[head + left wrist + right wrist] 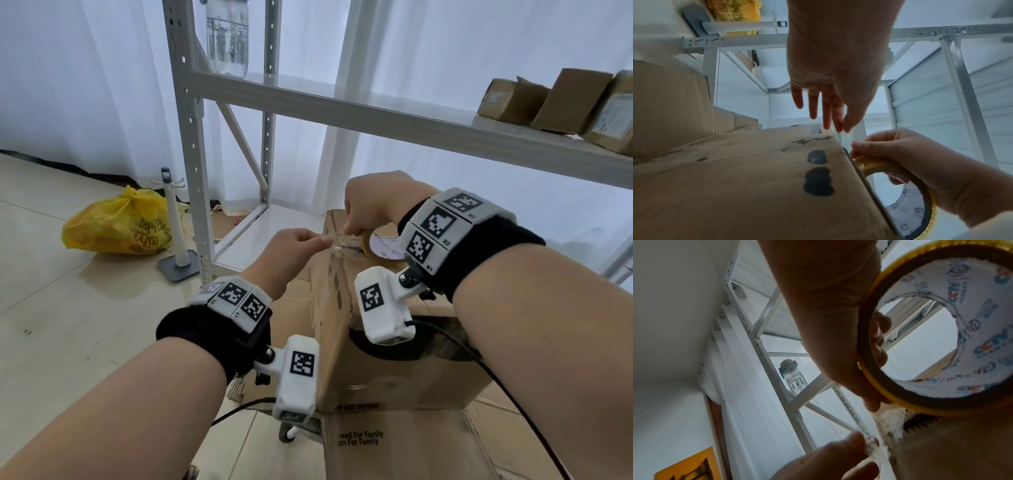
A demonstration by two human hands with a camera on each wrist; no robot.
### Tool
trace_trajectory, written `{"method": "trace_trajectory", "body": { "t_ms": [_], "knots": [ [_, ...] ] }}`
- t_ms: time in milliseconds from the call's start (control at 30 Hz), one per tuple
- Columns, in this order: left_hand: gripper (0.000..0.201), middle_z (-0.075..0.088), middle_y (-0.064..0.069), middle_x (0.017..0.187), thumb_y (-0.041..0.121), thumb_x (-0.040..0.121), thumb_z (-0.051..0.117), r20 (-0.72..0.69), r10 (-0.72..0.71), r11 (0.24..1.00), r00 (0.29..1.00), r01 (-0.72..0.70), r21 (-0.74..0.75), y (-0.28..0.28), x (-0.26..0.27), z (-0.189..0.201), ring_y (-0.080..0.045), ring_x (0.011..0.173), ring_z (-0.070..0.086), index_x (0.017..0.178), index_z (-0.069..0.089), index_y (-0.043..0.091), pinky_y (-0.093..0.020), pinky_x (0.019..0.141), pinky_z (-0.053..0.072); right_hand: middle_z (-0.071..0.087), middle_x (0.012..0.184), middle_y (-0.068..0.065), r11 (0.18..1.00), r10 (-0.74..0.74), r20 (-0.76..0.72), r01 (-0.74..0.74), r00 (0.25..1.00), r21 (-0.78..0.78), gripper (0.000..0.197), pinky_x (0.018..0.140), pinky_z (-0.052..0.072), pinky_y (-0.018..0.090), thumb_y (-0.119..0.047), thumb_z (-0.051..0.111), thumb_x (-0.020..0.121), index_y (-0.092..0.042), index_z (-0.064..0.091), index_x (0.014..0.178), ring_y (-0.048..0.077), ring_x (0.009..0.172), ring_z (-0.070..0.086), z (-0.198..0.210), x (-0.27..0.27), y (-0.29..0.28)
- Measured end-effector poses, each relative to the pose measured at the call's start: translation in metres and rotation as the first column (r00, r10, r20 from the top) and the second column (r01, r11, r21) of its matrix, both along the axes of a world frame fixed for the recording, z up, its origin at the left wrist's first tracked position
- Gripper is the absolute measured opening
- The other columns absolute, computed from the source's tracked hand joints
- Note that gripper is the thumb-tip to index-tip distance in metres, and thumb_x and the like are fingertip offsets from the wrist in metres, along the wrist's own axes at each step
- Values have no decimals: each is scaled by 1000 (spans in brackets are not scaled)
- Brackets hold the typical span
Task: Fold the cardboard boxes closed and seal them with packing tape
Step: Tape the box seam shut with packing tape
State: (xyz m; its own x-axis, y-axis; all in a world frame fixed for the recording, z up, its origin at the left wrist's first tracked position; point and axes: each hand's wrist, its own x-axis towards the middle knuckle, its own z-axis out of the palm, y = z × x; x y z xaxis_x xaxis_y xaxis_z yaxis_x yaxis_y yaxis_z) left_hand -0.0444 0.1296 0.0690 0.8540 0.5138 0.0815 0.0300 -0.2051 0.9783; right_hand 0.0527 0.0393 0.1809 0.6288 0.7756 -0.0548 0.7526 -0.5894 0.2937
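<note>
A brown cardboard box (394,346) stands on flattened cardboard, its side marked with dark blots (818,180). At its far top corner my right hand (352,228) grips a roll of clear packing tape (370,245), thumb outside the roll (982,350) and fingers inside the core. A short strip of tape (340,241) runs from the roll to my left hand (325,241), which pinches the free end between thumb and forefinger (840,128). Its other fingers hang straight. The strip sits just over the box's corner. The box's top is hidden behind my right wrist.
A white metal rack (191,192) rises just behind the box, with a glass jar (227,37) and small cardboard boxes (568,101) on its shelf. A yellow bag (120,226) and a white stand on a grey base (176,240) are on the floor at left. Camera cables trail from both wrists.
</note>
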Motion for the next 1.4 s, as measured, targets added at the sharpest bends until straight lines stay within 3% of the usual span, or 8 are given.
{"method": "trace_trajectory", "body": {
  "t_ms": [167,300,400,567,667,967,1200,1400],
  "knots": [
    [16,67,-11,88,15,93,51,-16,11,982,1000,-14,-186,-6,6,13,-20,74,63,91,63,5,-29,72,54,64,72,-2,1000,2,12,-2,1000,8,27,52,35,26,-42,66,85,-16,65,78,15,68,59,0,0,-1],
    [33,62,-9,73,30,94,44,-83,27,924,996,-57,-379,-10,8,25,-20,61,58,78,59,5,-27,60,51,65,72,-2,1000,1,35,-2,999,24,26,57,39,28,-41,66,84,-16,66,77,17,71,62,-1,-1,-2],
    [43,64,-6,75,49,90,55,-87,24,963,996,-47,-267,-8,7,21,-18,65,60,76,61,9,-25,61,52,65,73,-3,1000,-8,46,6,999,29,26,57,39,28,-42,66,84,-16,67,81,16,70,61,0,-4,-4],
    [17,64,-7,95,24,89,63,59,65,997,996,-62,-55,-13,6,20,-13,79,54,76,56,15,-22,67,45,63,76,-2,999,-3,56,0,998,47,24,60,41,28,-31,51,90,-15,66,102,18,75,61,3,-6,-11],
    [23,57,-6,82,20,92,56,90,33,999,995,-36,25,-18,7,21,-12,71,44,72,44,17,-18,60,36,59,84,-2,986,-9,-7,10,1000,165,31,69,41,33,-28,47,91,-17,50,120,20,86,59,5,-2,-19],
    [17,70,8,87,22,98,45,66,52,998,996,-49,-46,-17,11,13,-16,93,58,82,47,19,-29,81,45,57,63,1,680,110,-399,223,911,698,31,58,43,27,-38,67,85,-8,65,79,14,57,50,1,17,-64],
    [17,57,5,78,18,98,39,60,149,989,987,-149,-7,-23,13,14,-11,68,44,82,46,15,-20,56,37,60,76,1,818,79,-154,24,985,575,25,56,39,25,-35,59,84,-11,67,81,14,69,55,11,6,-42],
    [15,63,-7,100,18,95,39,40,137,988,990,-134,-72,-17,15,11,-15,86,50,82,46,18,-26,68,37,54,73,-3,942,-4,6,1,1000,337,29,58,38,27,-40,55,87,-14,67,84,19,74,56,5,4,-33]
  ]
}}
